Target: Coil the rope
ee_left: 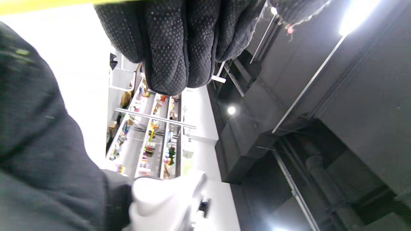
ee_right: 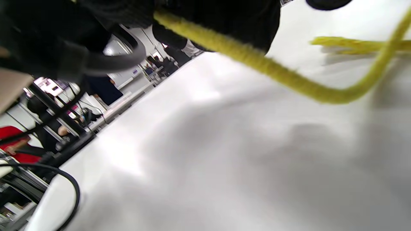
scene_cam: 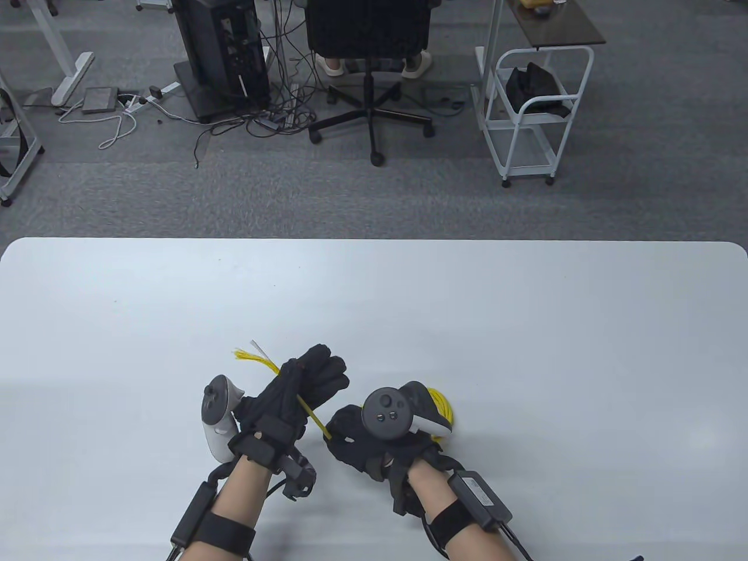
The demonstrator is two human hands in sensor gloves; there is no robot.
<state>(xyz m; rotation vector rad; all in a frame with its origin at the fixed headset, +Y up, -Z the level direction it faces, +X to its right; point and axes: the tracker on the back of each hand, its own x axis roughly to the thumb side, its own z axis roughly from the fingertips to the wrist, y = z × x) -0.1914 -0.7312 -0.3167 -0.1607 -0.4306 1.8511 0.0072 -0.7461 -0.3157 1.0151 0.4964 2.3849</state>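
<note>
Your rope [scene_cam: 311, 413] is bright yellow with a frayed yellow-and-white end; your gloves' fingers [ee_left: 167, 48] are black, dotted with fine grey specks; the tabletop [scene_cam: 526, 327] is plain white.

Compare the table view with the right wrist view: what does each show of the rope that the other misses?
Only the table view shows the rope's frayed end sticking out past the left hand, and yellow loops bunched behind the right hand. Only the right wrist view shows a slack strand hanging in a curve above the table. Both show the yellow rope held by gloved hands.
</note>
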